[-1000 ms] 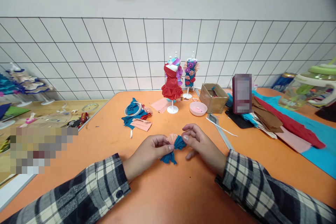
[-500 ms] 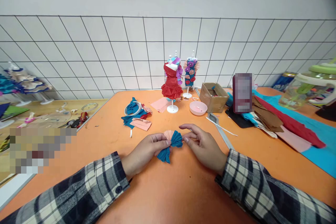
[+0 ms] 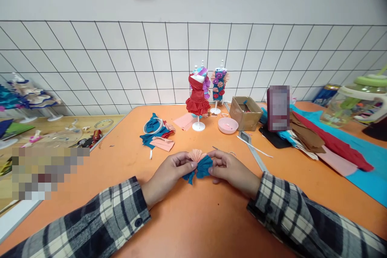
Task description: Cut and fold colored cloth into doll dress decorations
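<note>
A pleated crepe paper fan (image 3: 204,166), peach at the top and blue below, is spread out above the orange table. My left hand (image 3: 171,172) pinches its gathered middle between thumb and fingers. At the blue part's right edge, my right hand (image 3: 234,170) is closed with thumb and fingertips on the paper. Just behind the right hand lies a thin metal tool (image 3: 232,154), perhaps scissors, mostly hidden by the hand. Farther back stands a small dress form in a red ruffled dress (image 3: 198,92), and beside it another in a blue dress with paper flowers (image 3: 219,82).
Blue, red and peach paper scraps (image 3: 160,133) with a tape roll (image 3: 153,125) lie back left. A pink bowl (image 3: 228,125), cardboard box (image 3: 246,113) and phone (image 3: 278,109) stand back right. Folded crepe paper (image 3: 335,139) and a clear jug (image 3: 347,105) are at far right.
My right hand has closed on the blue edge of the fan, which it was only beside before. The blue pleats have spread wider and shifted. The metal tool behind the hand now shows.
</note>
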Motion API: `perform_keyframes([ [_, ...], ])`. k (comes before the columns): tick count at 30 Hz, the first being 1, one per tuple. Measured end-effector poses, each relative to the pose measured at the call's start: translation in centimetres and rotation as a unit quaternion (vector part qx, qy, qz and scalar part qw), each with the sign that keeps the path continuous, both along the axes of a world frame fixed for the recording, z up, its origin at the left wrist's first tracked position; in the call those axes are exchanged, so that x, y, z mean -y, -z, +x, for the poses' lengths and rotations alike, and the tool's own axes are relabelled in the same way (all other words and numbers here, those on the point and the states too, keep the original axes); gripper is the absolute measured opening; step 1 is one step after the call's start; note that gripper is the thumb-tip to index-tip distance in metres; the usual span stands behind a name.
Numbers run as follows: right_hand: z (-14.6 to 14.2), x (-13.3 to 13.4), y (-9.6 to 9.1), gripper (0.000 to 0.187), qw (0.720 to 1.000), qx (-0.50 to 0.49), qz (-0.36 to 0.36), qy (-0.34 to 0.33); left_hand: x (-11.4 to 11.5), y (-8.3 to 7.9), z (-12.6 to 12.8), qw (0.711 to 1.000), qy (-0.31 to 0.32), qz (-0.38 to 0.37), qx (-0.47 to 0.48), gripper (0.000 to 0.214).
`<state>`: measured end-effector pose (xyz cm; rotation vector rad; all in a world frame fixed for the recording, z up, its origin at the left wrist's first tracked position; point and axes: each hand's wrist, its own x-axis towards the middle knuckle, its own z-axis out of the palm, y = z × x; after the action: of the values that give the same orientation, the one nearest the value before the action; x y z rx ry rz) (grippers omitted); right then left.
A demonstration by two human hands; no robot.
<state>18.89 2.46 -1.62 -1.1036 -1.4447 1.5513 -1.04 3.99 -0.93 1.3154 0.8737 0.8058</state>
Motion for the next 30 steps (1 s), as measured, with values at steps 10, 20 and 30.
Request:
perform_keyframes([
  [10, -0.20, -0.18, 0.25, 0.030, 0.998, 0.029, 0.048, 0.034, 0.09, 0.12, 0.07, 0.999, 0.017, 0.019, -0.040, 0.033],
  [20, -0.31, -0.17, 0.08, 0.024, 0.997, 0.033, 0.067, 0.038, -0.01, 0.47, 0.13, 0.999, 0.000, 0.029, -0.028, 0.031],
  [30, 0.05, -0.46, 0.51, 0.027, 0.986, -0.005, 0.114, 0.125, 0.16, 0.32, -0.01, 0.998, -0.023, -0.007, 0.062, 0.040],
])
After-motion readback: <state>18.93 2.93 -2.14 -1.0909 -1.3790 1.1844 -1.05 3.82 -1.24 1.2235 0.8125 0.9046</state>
